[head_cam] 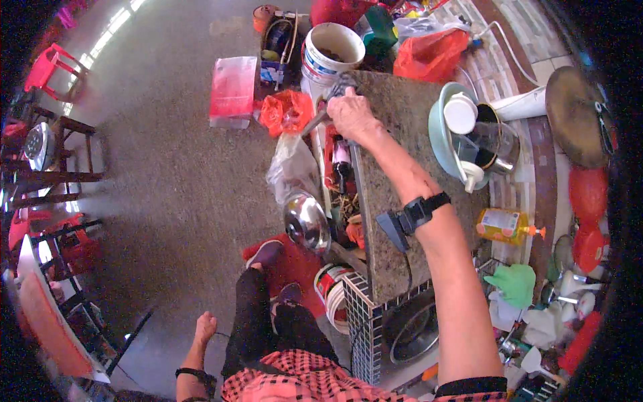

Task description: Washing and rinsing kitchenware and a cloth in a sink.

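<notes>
My right hand (354, 116) is stretched far forward over the front corner of the stone countertop (392, 201), its fingers curled. A dark grey, rough-looking bundle (343, 83) lies just beyond the knuckles. A narrow grey-brown strip (315, 123) slants down to the left from beneath the hand; whether the fingers grip either is hidden. Low at my left side hangs my left hand (205, 326), loosely closed with nothing visible in it. Below the right hand, a bottle (341, 156) with a pinkish label stands beside the counter's edge.
A white bucket (334, 50) stands past the corner. Orange (286, 111) and clear (294, 163) plastic bags and a shiny metal bowl (307, 221) line the counter's left side. On the counter sit a basin (439, 135) of containers and a yellow pump bottle (502, 226). A wire rack (362, 326) is nearer.
</notes>
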Demonstrator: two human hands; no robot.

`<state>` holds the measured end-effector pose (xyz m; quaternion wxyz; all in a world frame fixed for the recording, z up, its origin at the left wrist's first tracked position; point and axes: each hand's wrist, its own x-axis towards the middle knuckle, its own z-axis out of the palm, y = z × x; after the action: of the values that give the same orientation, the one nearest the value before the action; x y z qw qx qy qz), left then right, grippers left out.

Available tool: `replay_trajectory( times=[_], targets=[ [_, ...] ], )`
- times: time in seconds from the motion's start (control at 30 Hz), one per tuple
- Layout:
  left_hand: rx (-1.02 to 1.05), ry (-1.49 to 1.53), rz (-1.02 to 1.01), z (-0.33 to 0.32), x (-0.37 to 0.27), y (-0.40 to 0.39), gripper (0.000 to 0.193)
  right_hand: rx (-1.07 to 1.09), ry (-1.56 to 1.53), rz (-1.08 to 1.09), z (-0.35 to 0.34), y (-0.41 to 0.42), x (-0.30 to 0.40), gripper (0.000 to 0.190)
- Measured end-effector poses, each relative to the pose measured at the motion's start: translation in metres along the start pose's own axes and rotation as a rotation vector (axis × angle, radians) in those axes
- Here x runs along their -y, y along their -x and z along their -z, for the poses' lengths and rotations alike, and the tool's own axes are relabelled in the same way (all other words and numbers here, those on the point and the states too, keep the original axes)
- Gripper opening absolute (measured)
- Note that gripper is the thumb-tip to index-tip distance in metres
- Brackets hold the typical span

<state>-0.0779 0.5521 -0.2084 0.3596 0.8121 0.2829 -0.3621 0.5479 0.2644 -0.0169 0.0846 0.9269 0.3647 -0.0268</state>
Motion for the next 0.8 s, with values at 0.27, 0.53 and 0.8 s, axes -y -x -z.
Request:
replay_trajectory(
  times=[0.27,0.53,0.8],
  targets=[
    [-0.047,0.059,-0.084,0.014,-0.033,-0.024,0.019,0.435,0.118,0.218,0.000,0.155,0.079,0.015],
    [-0.076,0.065,-0.335,0.010,-0.078,-0.040,0.017,0.357,-0.175,0.147,-0.004,0.348,0.123,0.011],
    [0.078,0.039,-0.421,0.001,-0.143,-0.053,0.016,0.168,-0.823,-0.273,0.026,0.449,0.127,0.007]
  ],
)
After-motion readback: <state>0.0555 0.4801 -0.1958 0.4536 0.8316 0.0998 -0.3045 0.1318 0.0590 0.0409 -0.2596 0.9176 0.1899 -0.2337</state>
